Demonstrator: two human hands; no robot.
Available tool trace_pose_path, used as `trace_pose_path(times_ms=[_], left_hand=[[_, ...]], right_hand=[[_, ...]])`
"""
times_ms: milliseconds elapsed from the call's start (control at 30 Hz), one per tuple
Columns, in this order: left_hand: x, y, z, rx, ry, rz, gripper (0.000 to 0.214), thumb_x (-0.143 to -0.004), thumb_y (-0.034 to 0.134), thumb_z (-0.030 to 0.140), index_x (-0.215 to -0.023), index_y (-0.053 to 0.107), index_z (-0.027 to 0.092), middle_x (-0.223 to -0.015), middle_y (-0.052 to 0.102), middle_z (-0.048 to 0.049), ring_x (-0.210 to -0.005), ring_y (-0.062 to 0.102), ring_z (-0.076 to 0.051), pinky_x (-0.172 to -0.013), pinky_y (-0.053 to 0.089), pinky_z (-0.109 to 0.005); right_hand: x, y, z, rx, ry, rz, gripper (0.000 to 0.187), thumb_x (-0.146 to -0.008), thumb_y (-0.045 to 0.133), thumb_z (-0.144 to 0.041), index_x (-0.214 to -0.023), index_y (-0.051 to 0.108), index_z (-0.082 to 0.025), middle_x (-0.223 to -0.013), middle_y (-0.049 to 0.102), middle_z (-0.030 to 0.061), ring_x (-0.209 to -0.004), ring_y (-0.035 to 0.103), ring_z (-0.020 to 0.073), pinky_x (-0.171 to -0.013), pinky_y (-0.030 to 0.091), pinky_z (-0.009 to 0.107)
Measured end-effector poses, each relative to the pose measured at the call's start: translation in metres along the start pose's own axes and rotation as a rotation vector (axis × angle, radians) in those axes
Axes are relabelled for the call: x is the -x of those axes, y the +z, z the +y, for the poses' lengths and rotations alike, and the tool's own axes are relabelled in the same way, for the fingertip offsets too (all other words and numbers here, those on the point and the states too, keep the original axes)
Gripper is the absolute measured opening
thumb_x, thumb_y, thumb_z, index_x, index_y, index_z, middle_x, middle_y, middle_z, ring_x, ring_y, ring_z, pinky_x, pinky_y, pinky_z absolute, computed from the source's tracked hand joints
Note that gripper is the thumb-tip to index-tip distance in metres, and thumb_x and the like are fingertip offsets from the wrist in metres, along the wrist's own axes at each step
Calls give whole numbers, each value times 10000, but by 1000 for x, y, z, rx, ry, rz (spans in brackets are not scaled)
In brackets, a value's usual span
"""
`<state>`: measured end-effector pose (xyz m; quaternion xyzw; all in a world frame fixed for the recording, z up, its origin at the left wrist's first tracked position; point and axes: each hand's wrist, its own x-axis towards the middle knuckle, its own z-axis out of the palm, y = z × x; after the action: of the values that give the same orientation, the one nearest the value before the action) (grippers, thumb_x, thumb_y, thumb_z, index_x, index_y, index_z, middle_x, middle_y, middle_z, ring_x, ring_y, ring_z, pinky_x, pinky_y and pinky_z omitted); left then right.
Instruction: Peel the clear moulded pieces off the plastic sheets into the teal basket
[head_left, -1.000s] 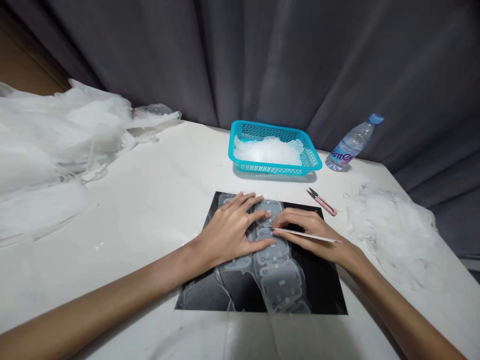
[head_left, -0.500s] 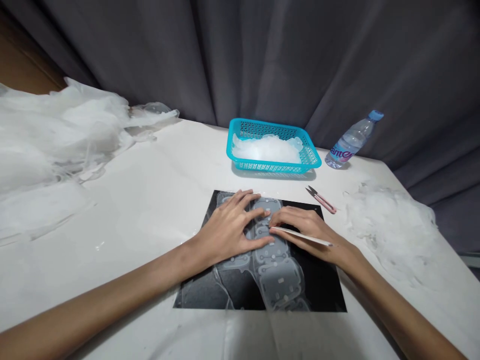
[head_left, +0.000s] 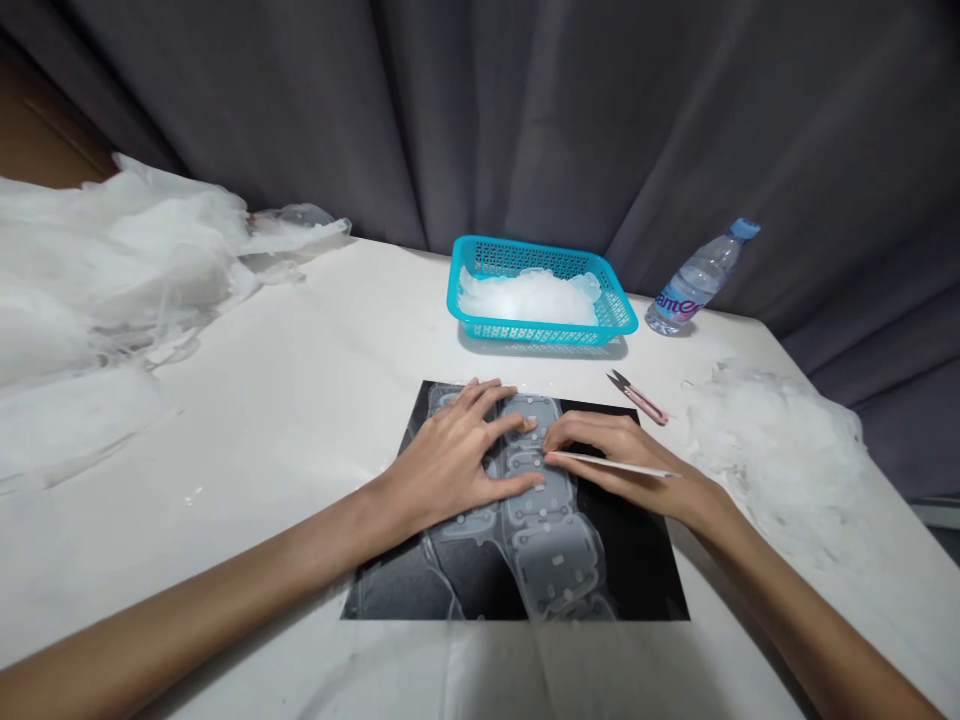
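Observation:
My left hand lies flat, fingers spread, on a strip of clear, thin, moulded film with rounded panels. The film rests on a black sheet on the table. My right hand is closed around a slim white stick-like tool, which slants back over the hand. Its working tip is hidden by the fingers, so I cannot tell whether it touches the film. My right fingertips are at the film's upper right panels, just right of my left thumb and index finger.
A blue basket holding a pile of white film pieces stands behind the sheet. To its right are a water bottle and pink-handled thread snips. White film heaps lie at left and right. A grey curtain hangs behind.
The view has shifted slightly. My right hand and the white tool have moved a little to the right relative to the film. My left hand stays in place on the film.

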<state>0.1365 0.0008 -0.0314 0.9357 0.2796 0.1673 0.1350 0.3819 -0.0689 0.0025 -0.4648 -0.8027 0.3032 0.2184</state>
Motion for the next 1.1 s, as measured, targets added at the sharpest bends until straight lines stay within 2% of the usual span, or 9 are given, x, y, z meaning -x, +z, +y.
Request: trace_pose_path(times_ms=[267, 433, 567, 633, 767, 833, 933, 1000, 1100], left_hand=[[1, 6, -3, 35, -3, 24, 616, -913, 649, 683, -1284, 676, 193, -1542, 524, -152, -1494, 446, -348, -1296, 260, -561], [1, 9, -6, 55, -8, -27, 716, -919, 613, 712, -1391, 578, 175, -1614, 461, -165, -1559, 339, -352, -1307, 225, -558], [-1, 7, -6, 93, -105, -98, 1002, -875, 558, 820, -1587, 354, 145, -1681, 357, -187, -1594, 248, -361, -1306, 207, -559], [-2, 6, -6, 108, -170, -153, 1162, -847, 532, 867, -1657, 185, 110, -1721, 247, -210, -1610, 167, -386, -1297, 205, -578], [-3, 8, -9, 101, -204, -222, 1221, -841, 480, 899, -1683, 71, 114, -1747, 116, -214, -1619, 70, -404, -1288, 189, -598], [-2, 8, -10, 103, -185, -202, 1216, -841, 487, 894, -1681, 69, 121, -1741, 132, -235, -1614, 97, -419, -1271, 216, -615], [0, 2, -5, 128, -161, -27, 1151, -812, 581, 867, -1630, 237, 134, -1704, 222, -261, -1578, 213, -445, -1225, 300, -631], [-1, -7, 1, 186, -171, 123, 882, -851, 616, 797, -1454, 481, 168, -1578, 430, -218, -1472, 389, -410, -1186, 364, -602], [-6, -23, 7, 502, -265, 48, 553, -1040, 365, 658, -1070, 677, 202, -1162, 685, -104, -1127, 602, -292, -1054, 475, -509]], right_hand=[[-4, 13, 2, 270, -185, 49, 160, -1087, 505, -275, -1087, 647, -202, -1103, 726, 95, -1056, 706, 236, -888, 569, 365], [-6, 20, 3, 466, -186, 76, 302, -1081, 492, -275, -1361, 566, -188, -1238, 674, 140, -1063, 712, 254, -873, 617, 411], [-12, 21, 3, 441, -240, 73, 238, -1087, 444, -225, -1187, 657, -186, -1075, 701, 119, -989, 693, 248, -868, 601, 409], [-20, 17, 11, 382, -200, 188, 231, -1079, 443, -197, -1091, 673, -184, -1022, 705, 112, -980, 674, 250, -896, 573, 410], [-34, -8, 39, 292, 18, 664, 207, -1044, 489, -229, -989, 685, -192, -1008, 704, 109, -969, 660, 265, -905, 524, 424], [-34, -26, 45, 230, 92, 730, 192, -1023, 533, -274, -971, 703, -202, -1004, 714, 93, -964, 661, 262, -897, 510, 414], [-25, -43, 28, 137, 135, 600, 205, -1005, 576, -321, -936, 732, -207, -982, 732, 71, -965, 663, 252, -885, 497, 388], [-18, -44, 5, 57, 152, 468, 221, -1004, 586, -330, -917, 749, -209, -953, 736, 57, -933, 666, 236, -849, 499, 365], [-13, -34, -29, -78, 143, 271, 216, -1005, 604, -329, -959, 783, -218, -915, 727, 37, -850, 663, 197, -782, 507, 325]])
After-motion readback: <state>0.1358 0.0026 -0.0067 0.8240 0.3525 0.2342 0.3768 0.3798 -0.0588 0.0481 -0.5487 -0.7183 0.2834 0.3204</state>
